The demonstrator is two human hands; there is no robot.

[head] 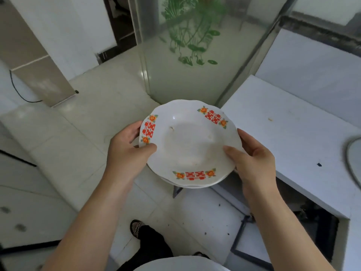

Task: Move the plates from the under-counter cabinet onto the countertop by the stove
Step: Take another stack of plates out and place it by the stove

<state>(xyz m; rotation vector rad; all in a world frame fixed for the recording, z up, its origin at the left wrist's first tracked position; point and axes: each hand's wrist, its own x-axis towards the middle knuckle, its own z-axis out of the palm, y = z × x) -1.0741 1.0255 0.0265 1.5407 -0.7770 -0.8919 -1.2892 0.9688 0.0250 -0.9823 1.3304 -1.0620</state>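
Note:
A small stack of white plates with red characters and orange flowers on the rim is held level in the air, over the floor and just left of the countertop. My left hand grips the stack's left edge, thumb on the top plate's rim. My right hand grips its right edge the same way. At least one more plate edge shows under the top one. The white countertop lies to the right. Below it the under-counter cabinet stands dark, with its white door swung out.
A glass sliding door with a green plant print stands ahead. A curved metal rim shows at the countertop's right edge. My foot in a sandal is on the pale tiled floor. White cabinets stand at the left.

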